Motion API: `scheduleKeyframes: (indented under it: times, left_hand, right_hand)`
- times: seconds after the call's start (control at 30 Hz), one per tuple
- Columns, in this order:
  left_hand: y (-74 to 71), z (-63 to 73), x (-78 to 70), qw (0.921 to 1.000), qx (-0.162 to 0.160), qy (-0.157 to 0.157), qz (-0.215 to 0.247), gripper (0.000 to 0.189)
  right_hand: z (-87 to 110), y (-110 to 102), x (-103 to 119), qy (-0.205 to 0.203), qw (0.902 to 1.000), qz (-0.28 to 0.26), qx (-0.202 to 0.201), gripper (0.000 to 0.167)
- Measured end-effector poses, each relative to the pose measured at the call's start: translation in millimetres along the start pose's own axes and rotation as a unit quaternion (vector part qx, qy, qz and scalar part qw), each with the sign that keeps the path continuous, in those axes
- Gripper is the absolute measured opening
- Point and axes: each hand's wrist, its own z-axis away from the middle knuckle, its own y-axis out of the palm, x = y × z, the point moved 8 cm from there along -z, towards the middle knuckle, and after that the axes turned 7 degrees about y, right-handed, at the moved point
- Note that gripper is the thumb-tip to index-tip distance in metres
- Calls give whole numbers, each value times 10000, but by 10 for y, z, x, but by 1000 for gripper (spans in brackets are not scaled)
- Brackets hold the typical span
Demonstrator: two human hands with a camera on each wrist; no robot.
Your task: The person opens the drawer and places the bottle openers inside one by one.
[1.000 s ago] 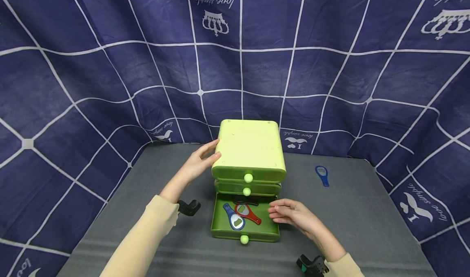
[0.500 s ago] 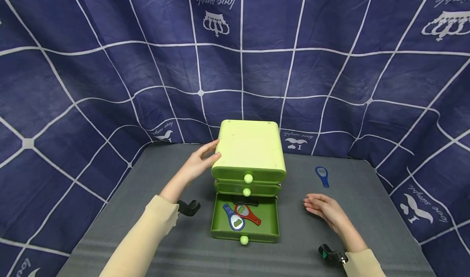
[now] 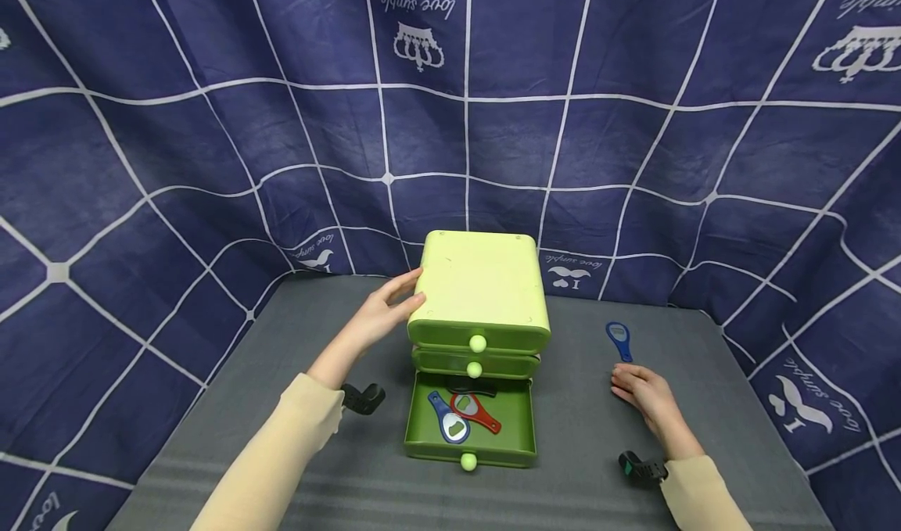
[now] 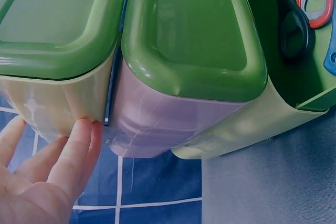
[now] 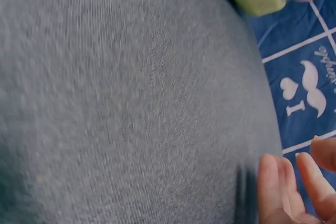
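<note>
My left hand (image 3: 376,317) touches the left side of a green three-drawer cabinet (image 3: 486,277) with its fingertips; in the left wrist view its fingers (image 4: 73,153) lie nearly straight against the cream top tier. Pulled out at the bottom is a green drawer (image 3: 517,421). Inside it lie a blue bottle opener (image 3: 442,414), a red bottle opener (image 3: 486,419) and a black opener (image 4: 294,30), mostly shaded. Over the table at right hovers my right hand (image 3: 651,398), just below the handle of another blue bottle opener (image 3: 623,351). Nothing shows between its thumb and fingers.
The upper drawer (image 3: 443,335) and middle drawer (image 3: 443,361) are closed, each with a round pale-green knob. Grey cloth covers the table (image 3: 577,484). A navy curtain (image 3: 507,140) with white lines hangs behind and at both sides.
From beside the open drawer, my right hand has moved right, then slightly forward to near the blue bottle opener on the table. My left hand stays on the cabinet.
</note>
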Motion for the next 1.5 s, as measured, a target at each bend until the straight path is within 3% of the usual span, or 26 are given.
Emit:
scheduleKeyframes:
  times: [0.2,0.47,0.6,0.7,0.87,1.2,1.5]
  left_hand:
    - [0,4,-20,10000,-8,34,15,62]
    - [6,15,-33,10000,-15,3,-15,62]
    - [0,29,-36,10000,-14,-7,-51,62]
    - [-1,32,-39,10000,3,-3,-70,62]
    - [-10,26,-43,9999,-42,7,-95,62]
    - [21,17,-5,9999,17,-96,-105,61]
    - [11,10,-20,9999,-2,-59,-90,61]
  right_hand:
    - [-95,-137,-59,67,9965,85,-827,43]
    - [-181,-189,-91,194,9867,419,-1556,43]
    - [-243,-186,-59,183,9829,680,-1702,46]
    - [-294,-181,-29,186,9778,1161,-1737,48]
    - [-356,-183,67,-6,9617,1968,-1905,48]
    - [-377,-256,116,100,9434,2412,-2272,39]
    - [-413,-211,224,-415,9269,2826,-2435,40]
